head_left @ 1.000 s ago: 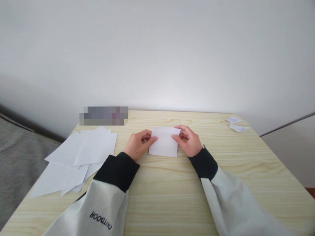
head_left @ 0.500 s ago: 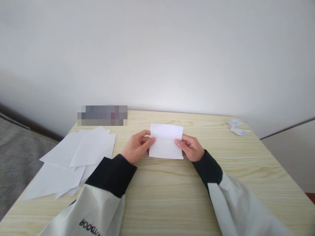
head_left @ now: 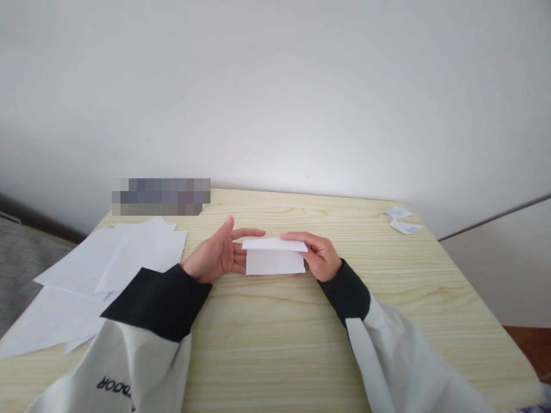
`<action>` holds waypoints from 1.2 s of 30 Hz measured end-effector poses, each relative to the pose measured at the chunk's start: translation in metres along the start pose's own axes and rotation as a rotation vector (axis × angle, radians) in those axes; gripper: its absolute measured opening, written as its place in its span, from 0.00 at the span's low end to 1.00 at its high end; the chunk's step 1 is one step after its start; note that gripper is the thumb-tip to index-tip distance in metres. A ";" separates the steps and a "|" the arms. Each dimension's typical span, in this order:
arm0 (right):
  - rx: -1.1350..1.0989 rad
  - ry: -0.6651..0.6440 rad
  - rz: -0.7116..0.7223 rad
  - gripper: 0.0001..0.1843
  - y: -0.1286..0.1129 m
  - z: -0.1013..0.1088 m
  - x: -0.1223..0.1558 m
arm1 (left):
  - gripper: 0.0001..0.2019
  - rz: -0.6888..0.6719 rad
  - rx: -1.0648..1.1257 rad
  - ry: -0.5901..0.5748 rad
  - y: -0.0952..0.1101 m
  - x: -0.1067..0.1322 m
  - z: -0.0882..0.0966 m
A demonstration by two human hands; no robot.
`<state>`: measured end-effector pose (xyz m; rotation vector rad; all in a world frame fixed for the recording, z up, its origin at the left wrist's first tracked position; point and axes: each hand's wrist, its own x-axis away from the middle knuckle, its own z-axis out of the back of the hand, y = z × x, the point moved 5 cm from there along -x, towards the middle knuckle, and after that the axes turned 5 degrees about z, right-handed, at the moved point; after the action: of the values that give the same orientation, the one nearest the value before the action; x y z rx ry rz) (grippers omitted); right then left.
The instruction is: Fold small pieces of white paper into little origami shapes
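Note:
A small white sheet of paper is held up over the middle of the table, its upper part bent forward toward me in a fold. Gripping its right end is my right hand, with the index finger lying along the folded top edge and the thumb mostly hidden by the paper. My left hand is at the left end with its thumb raised and fingers stretched out. Its index finger reaches behind the fold, and the other fingertips go behind the paper's left edge.
Several loose white sheets overlap on the left of the wooden table. Two small folded paper pieces lie at the back right. A pixelated object sits at the back left, near the pale wall.
The paper's top part has been folded down toward me. My left hand has opened from its pinch, and my right index finger has moved onto the fold. The view has shifted slightly right.

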<state>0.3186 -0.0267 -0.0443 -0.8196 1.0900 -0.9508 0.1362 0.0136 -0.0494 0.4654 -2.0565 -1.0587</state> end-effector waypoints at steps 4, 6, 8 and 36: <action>0.155 -0.022 0.192 0.19 -0.010 -0.001 0.001 | 0.30 -0.154 -0.170 0.104 0.006 0.002 0.000; 0.152 -0.038 0.172 0.20 -0.009 -0.003 0.002 | 0.24 -0.228 -0.313 0.135 0.008 0.001 -0.002; 0.127 -0.040 0.120 0.21 -0.005 -0.004 0.003 | 0.22 -0.275 -0.356 0.157 0.009 0.001 -0.003; 0.470 0.285 -0.005 0.11 -0.008 0.011 0.001 | 0.37 -0.301 -0.223 0.051 0.009 0.000 -0.011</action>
<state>0.3276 -0.0299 -0.0347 -0.3063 1.0444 -1.2920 0.1446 0.0128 -0.0384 0.6937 -1.8323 -1.4205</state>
